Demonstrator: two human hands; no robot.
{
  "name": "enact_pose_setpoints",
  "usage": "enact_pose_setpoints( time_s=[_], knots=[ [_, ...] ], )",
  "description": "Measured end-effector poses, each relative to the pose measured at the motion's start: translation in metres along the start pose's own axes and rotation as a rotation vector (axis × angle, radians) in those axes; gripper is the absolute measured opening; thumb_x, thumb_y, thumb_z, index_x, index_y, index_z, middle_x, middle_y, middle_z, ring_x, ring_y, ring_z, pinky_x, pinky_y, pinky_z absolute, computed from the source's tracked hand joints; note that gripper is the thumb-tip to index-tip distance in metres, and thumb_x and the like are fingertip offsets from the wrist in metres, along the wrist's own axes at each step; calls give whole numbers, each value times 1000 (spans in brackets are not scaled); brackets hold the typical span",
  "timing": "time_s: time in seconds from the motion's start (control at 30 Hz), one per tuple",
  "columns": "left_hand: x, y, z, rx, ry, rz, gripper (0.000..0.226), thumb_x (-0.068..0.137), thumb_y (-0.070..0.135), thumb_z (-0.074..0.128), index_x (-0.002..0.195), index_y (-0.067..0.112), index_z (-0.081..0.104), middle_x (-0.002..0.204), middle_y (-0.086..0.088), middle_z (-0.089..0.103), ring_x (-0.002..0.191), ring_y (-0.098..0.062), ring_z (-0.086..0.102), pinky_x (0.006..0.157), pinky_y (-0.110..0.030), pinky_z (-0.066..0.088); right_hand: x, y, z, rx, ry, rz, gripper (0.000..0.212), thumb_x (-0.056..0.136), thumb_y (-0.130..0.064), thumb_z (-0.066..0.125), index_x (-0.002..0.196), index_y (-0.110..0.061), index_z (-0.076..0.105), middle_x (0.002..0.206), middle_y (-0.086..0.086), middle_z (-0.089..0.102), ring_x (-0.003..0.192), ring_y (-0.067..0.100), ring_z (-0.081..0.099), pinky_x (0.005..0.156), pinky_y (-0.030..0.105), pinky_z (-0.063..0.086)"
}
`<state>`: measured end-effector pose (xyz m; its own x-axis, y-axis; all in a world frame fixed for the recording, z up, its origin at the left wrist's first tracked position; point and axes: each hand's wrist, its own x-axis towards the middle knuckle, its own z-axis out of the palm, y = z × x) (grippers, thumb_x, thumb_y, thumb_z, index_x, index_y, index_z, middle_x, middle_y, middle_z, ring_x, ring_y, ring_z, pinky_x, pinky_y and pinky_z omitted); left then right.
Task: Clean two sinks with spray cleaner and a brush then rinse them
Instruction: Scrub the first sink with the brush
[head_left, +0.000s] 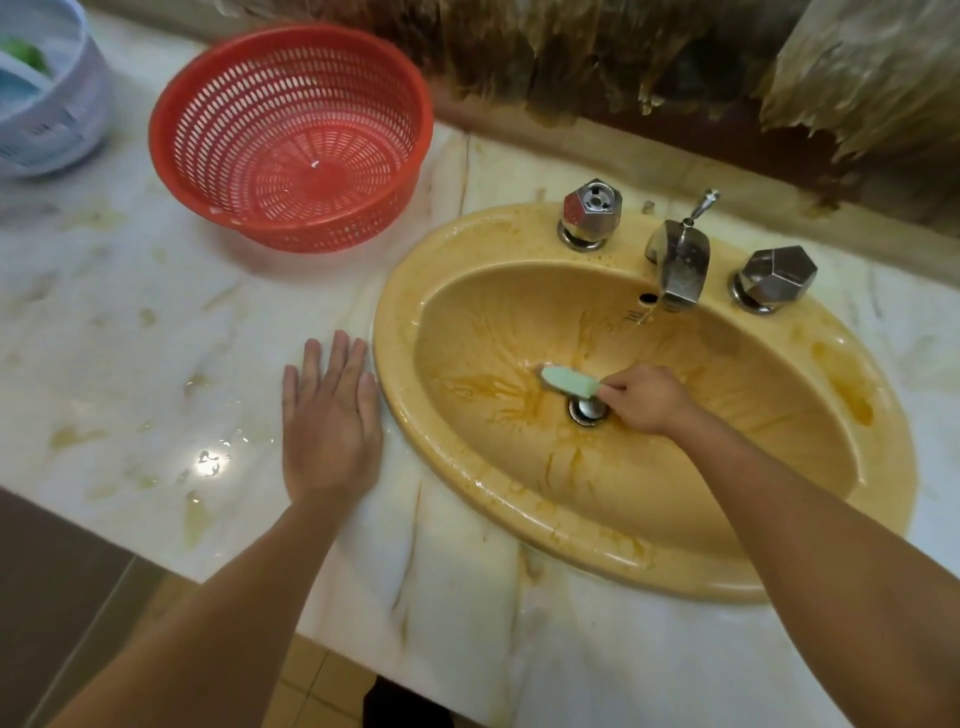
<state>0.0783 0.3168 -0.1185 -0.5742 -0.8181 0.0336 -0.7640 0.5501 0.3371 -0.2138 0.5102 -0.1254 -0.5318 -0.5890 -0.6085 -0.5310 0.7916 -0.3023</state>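
One sink (810, 561), one brush (569, 380), two baskets. Right hand (647, 397) grips the brush; left hand (330, 415) lies flat, fingers straight, on stained marble counter (130, 338).

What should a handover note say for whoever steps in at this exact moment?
Left hand: rests flat on the counter beside the sink rim.
Right hand: grips the green brush, its head against the basin beside the drain.
Done: scrubbing under way; orange-brown streaks cover the basin.
Left: finish scrubbing, rinse, then the second sink, which is not in view; nor is the spray cleaner.
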Motion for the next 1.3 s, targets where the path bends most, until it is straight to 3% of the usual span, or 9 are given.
enact_pose_setpoints(
  time_s=[0.13,0.27,0.37,0.5,0.6,0.93,1.03,1.17,1.3],
  knots=[
    [0,1,0,-3,0,-4,58,107,41,14,157,21,35,165,4,27,156,-17,10,127,-41,4,-1,-6,3,88,-217,5,23,92,-21,58,77,-19,74,76,6,64,68,21,56,61,31,41],
    [-1,1,-2,-1,-2,-10,57,107,42,16,157,21,36,165,4,28,156,-17,11,127,-42,4,7,-8,1,107,24,27,28,97,-26,54,89,-11,76,88,6,71,82,23,63,61,30,41],
    [-1,2,-3,-4,-6,-11,58,107,45,18,157,22,35,165,4,28,156,-17,9,127,-41,3,6,-13,0,86,-196,-16,27,99,-20,54,100,-7,77,85,11,67,74,16,54,59,29,37],
    [0,2,-3,-5,-8,-13,58,107,46,17,158,23,34,165,4,28,156,-16,8,127,-41,3,13,-13,1,147,-24,-2,26,98,-23,54,88,-19,78,84,5,71,76,22,61,64,30,43],
    [0,1,-2,-13,-5,-17,58,107,45,17,157,23,35,165,4,28,156,-16,9,127,-41,3,15,-19,4,101,-255,-14,23,98,-22,56,96,-16,78,87,7,69,70,16,55,64,29,42],
    [0,1,-2,-14,-7,-18,58,107,43,16,157,23,35,165,5,28,156,-17,10,127,-41,3,20,-23,7,161,62,9,23,99,-26,55,104,-24,78,89,4,70,77,17,57,62,26,40],
    [0,2,-3,-18,-2,-15,57,107,43,18,157,22,36,164,4,30,156,-18,12,127,-42,4,18,-26,9,174,-236,-22,23,99,-23,57,101,-14,79,94,16,72,70,15,54,59,25,40],
    [0,1,-3,-22,1,-20,57,107,43,18,156,22,37,164,5,30,156,-17,11,127,-42,4,24,-22,11,139,149,-13,26,100,-31,55,118,-27,74,96,2,72,87,20,61,68,28,43],
    [0,1,-2,-9,6,-17,57,107,43,18,156,21,37,164,5,30,156,-18,13,127,-42,5,23,-20,9,110,-60,-47,22,100,-31,56,108,-31,76,90,0,70,84,18,60,69,30,46]
  ],
)
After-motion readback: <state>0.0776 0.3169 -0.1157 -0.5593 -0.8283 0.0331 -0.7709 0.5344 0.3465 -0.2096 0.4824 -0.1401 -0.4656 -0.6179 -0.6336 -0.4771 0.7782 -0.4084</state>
